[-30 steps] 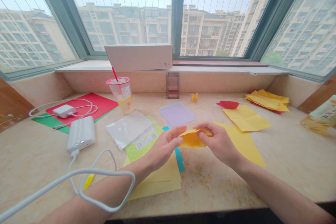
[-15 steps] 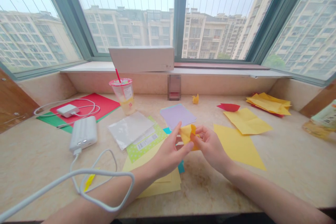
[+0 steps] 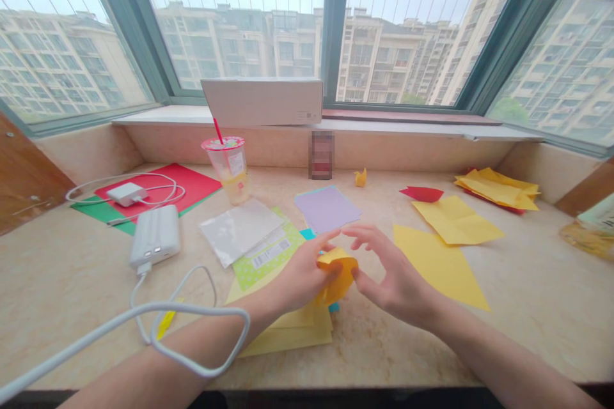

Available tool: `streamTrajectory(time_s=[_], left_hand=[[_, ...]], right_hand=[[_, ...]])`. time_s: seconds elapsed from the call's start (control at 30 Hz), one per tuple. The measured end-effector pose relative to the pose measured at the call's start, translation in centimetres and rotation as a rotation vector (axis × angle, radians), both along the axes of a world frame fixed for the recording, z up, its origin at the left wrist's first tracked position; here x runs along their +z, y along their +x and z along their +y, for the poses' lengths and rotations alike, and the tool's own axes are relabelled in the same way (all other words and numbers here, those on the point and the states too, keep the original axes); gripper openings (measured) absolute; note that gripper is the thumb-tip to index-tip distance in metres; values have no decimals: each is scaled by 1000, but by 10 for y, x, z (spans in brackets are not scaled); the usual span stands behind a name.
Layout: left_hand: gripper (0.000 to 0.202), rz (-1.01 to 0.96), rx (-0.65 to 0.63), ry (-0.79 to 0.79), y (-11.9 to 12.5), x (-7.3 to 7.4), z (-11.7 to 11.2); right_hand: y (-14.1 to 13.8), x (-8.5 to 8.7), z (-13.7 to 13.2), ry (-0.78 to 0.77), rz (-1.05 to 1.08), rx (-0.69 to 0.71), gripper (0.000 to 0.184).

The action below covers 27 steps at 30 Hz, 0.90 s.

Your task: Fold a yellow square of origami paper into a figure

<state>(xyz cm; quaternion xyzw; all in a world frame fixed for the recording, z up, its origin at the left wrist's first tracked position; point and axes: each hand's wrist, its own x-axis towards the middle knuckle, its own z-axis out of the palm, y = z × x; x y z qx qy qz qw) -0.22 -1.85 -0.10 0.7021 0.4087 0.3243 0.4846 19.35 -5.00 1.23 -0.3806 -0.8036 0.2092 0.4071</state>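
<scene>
My left hand (image 3: 300,275) is closed around a folded piece of orange-yellow paper (image 3: 338,271), held just above the marble counter (image 3: 384,351). My right hand (image 3: 391,271) is beside it with its thumb touching the paper's right edge and its fingers spread out above it. Below the hands lies a stack of yellow sheets (image 3: 288,326) over a teal sheet.
A lilac sheet (image 3: 327,208), a green dotted packet (image 3: 268,255) and a clear sleeve (image 3: 240,230) lie ahead. A large yellow sheet (image 3: 439,265) is at right, more yellow paper (image 3: 496,188) farther back. A power bank (image 3: 156,236) with white cable, a drink cup (image 3: 229,169) and a box (image 3: 263,101) stand left and behind.
The paper was held by both hands and stretched flat, then bunched up. Now my left hand grips it alone lower down, and my right fingers have opened.
</scene>
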Motion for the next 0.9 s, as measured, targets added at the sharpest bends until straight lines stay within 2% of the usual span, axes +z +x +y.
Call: streamTrajectory(time_s=[0.1,0.2,0.33,0.47,0.53,0.63,0.77,0.9], left_hand=[[46,3,-72,77,2,4,-3],[41,-12,-119,141,4,5,-6],[54,24,-112,164,3,0,-6],[72,12,-91,29,2,-4,-3],[71,-44,-76,-30,1,-4,-2],[62,-92,-36,-14,2,0,-2],[63,-86,-20,40,2,5,-3],[73,-66,-27,135,2,0,-3]], right_hand=[[-5,1,-2,2,-20,31,59],[-8,0,-3,-38,-34,-3,48],[-8,-3,-4,-53,-81,-60,27],[-7,-7,-3,-5,-35,-240,15],[-5,-9,-3,8,-9,-306,16],[-4,-9,-1,26,58,-326,22],[-1,-8,1,-43,141,-292,37],[2,-11,2,-106,181,-203,50]])
